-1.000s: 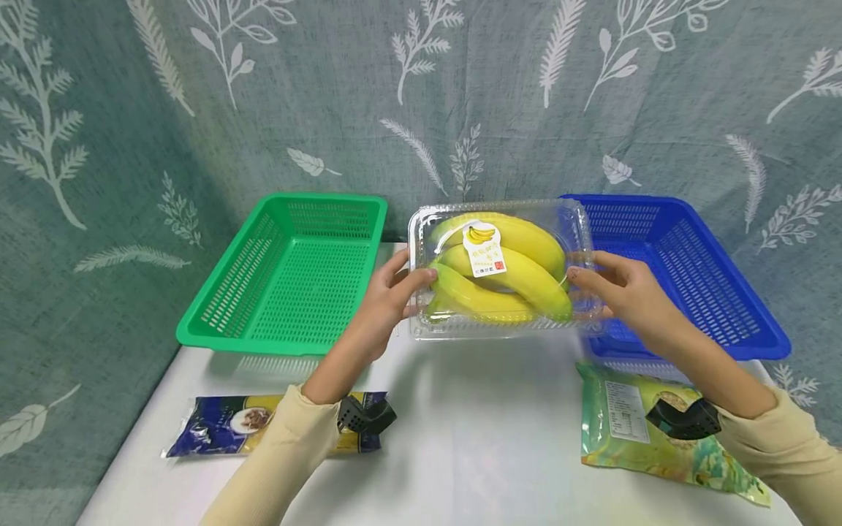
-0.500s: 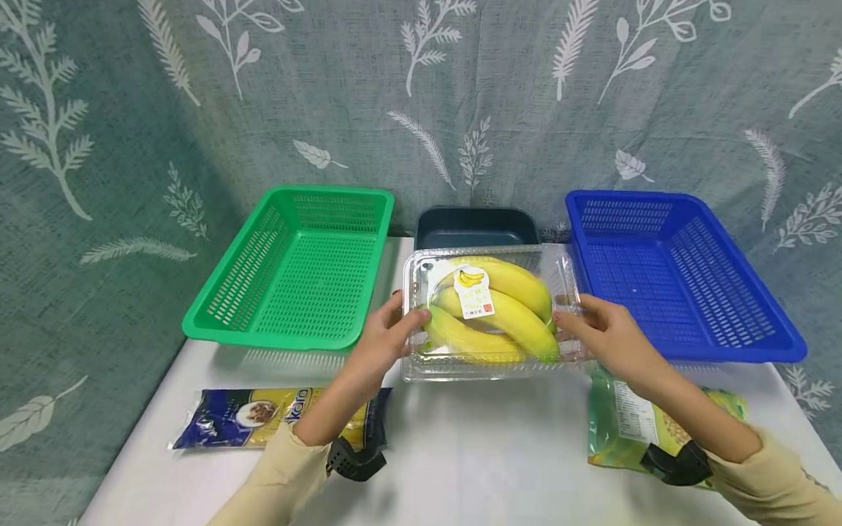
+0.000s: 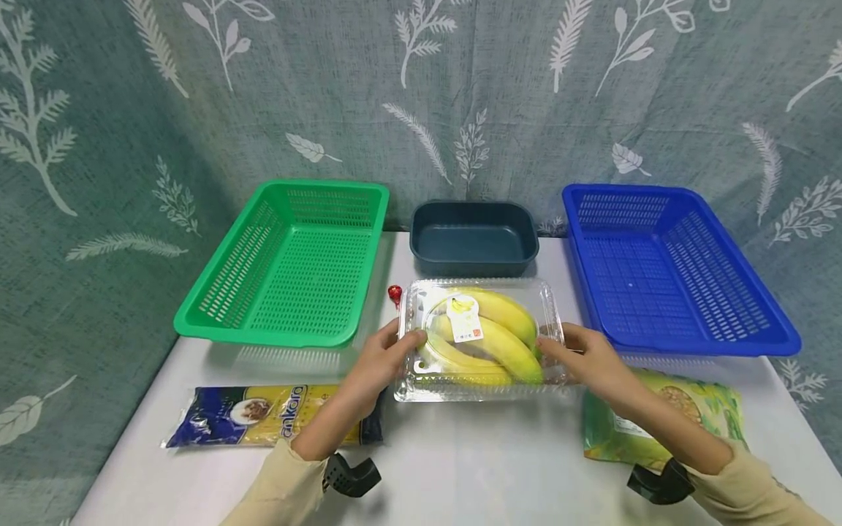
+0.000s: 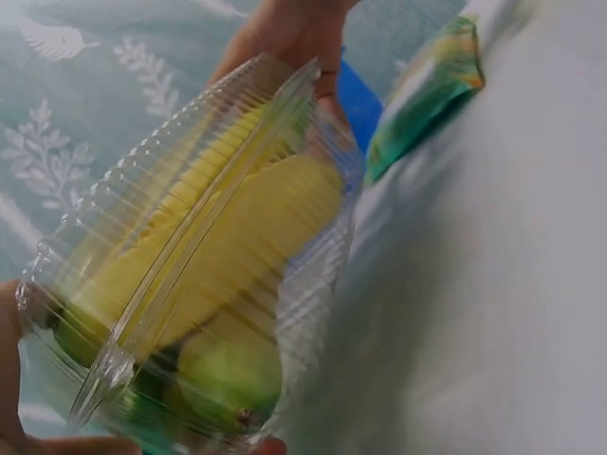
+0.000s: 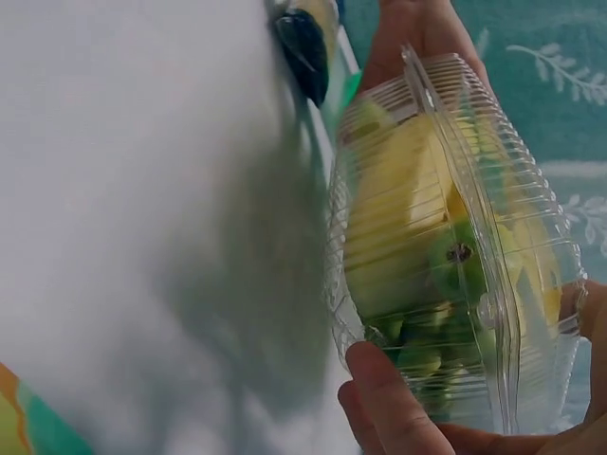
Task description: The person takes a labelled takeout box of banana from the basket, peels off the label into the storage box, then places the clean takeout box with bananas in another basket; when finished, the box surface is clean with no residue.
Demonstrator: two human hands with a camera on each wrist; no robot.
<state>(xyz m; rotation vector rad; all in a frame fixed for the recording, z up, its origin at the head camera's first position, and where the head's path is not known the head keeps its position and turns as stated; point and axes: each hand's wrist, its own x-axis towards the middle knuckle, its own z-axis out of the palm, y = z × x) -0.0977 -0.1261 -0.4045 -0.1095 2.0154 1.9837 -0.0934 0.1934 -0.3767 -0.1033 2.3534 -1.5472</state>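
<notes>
A clear plastic clamshell box of bananas (image 3: 487, 340) is held between both hands above the middle of the table. On its lid is a white label with a banana picture. My left hand (image 3: 381, 361) grips the box's left end, thumb on top; my right hand (image 3: 588, 361) grips the right end the same way. In the left wrist view the box (image 4: 218, 256) is tilted across the frame, and a gap to the white table shows below it. From the right wrist view, fingertips (image 5: 389, 398) curl under the box's edge.
A green basket (image 3: 276, 334) stands back left, a blue basket (image 3: 697, 343) back right. Between them is a dark teal tub (image 3: 473, 261). A small red wrapped candy (image 3: 395, 294) lies by the green basket. In front lie a blue-yellow pasta packet (image 3: 263, 415) and a green bag (image 3: 691, 409).
Both hands have lowered the banana box and brought it nearer to me. The teal tub and the red candy, hidden before, now show behind it.
</notes>
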